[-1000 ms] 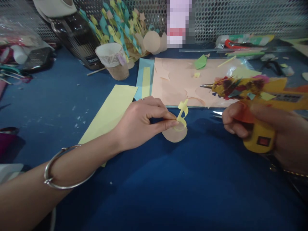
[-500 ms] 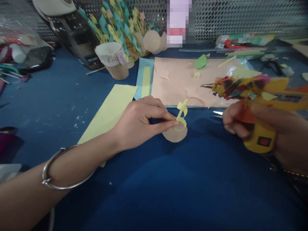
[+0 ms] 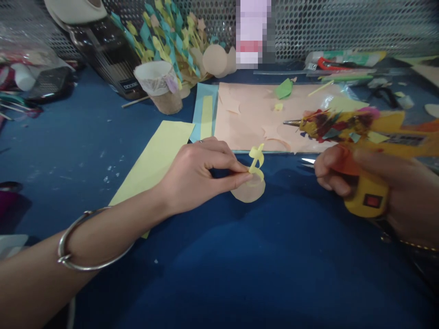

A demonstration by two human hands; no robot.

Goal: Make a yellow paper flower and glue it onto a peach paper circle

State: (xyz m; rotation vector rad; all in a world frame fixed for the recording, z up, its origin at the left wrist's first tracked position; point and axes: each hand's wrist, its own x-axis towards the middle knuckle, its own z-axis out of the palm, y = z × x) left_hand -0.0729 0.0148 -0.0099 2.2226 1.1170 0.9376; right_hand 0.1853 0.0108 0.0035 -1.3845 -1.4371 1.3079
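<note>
My left hand [image 3: 206, 176] pinches a curled yellow paper strip [image 3: 256, 161] between thumb and forefinger. The strip stands on a pale paper disc [image 3: 249, 189] that lies on the blue table. In my right hand [image 3: 394, 183] is a yellow hot glue gun [image 3: 368, 194], its fingers wrapped round the handle by the orange trigger. Colourful scraps stick to the gun's front, and its metal nozzle points left, above the peach paper. Scissor tips [image 3: 307, 161] show just left of my right fingers.
Peach paper sheets [image 3: 254, 123] with cut scraps lie behind my hands. A yellow sheet [image 3: 147, 160] lies partly under my left arm. Further back stand a paper-wrapped cup [image 3: 166, 103], a dark bottle [image 3: 99, 50] and several paper plants [image 3: 171, 36]. A red cutter [image 3: 331, 64] is at the back right.
The whole view has shifted very slightly. Both hands keep their grips and hold nearly the same places.
</note>
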